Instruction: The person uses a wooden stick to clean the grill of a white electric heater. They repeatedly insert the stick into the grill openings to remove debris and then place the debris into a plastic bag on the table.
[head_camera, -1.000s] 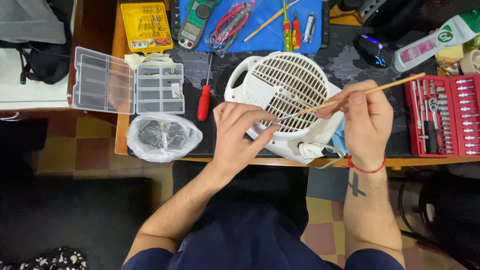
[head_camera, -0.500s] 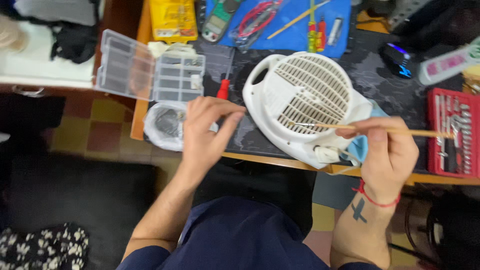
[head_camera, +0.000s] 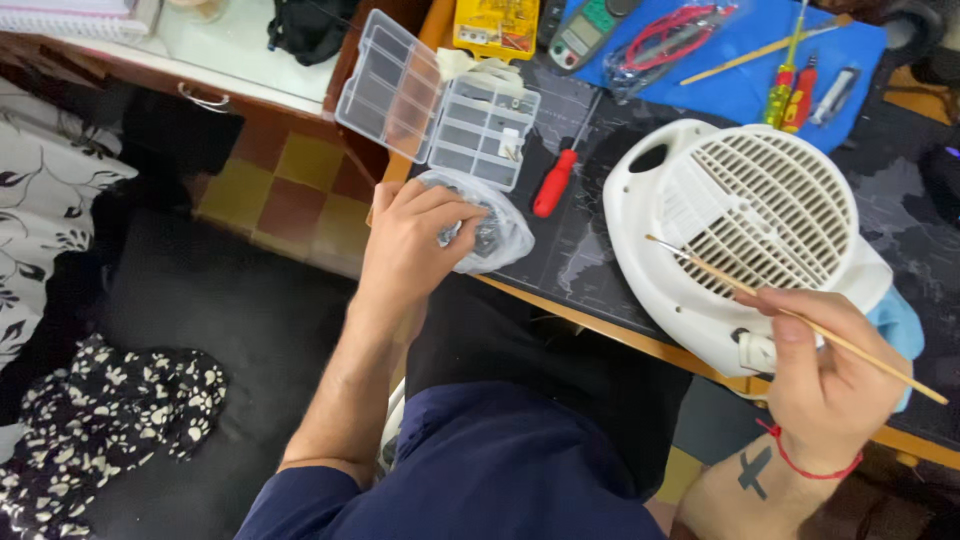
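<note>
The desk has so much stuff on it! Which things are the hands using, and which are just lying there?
In use:
left hand on the clear plastic bag
right hand holding the thin wooden brush
white fan heater

Lying about:
red screwdriver
clear parts box
yellow meter
blue mat

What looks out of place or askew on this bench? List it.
The white fan heater lies grille-up and juts past the table edge toward the person. The clear bag under the left hand also overhangs that edge. The organiser box sits open, its lid out over the floor. Nothing looks spilled or broken.
</note>
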